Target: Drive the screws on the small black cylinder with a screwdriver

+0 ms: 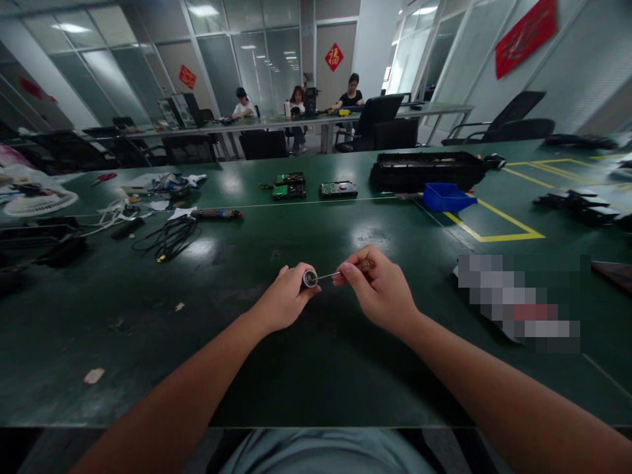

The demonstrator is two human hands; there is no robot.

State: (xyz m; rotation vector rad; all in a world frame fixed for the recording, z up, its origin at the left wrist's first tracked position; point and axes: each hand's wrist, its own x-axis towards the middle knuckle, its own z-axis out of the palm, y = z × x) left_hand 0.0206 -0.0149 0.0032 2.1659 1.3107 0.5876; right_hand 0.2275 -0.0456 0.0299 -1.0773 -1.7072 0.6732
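Wrapped in my left hand (282,301) is a small round cylindrical part (309,279) with a pale rim and a dark inside, its open end turned toward me and to the right. My right hand (382,289) grips a screwdriver (367,265) by its amber-brown handle. The thin shaft points left, and its tip reaches the open end of the cylindrical part. Whether the tip sits in a screw is too small to tell. Both hands are above the near middle of the dark green table (276,375). My left fingers hide most of the part's body.
Circuit boards (289,189) and a hard drive (338,189) lie farther back. A blue bin (448,197) stands before a long black housing (427,171). Left are a black cable (170,238) and a pen-shaped tool (217,214). A blurred-out packet (508,296) lies right. Several people sit beyond.
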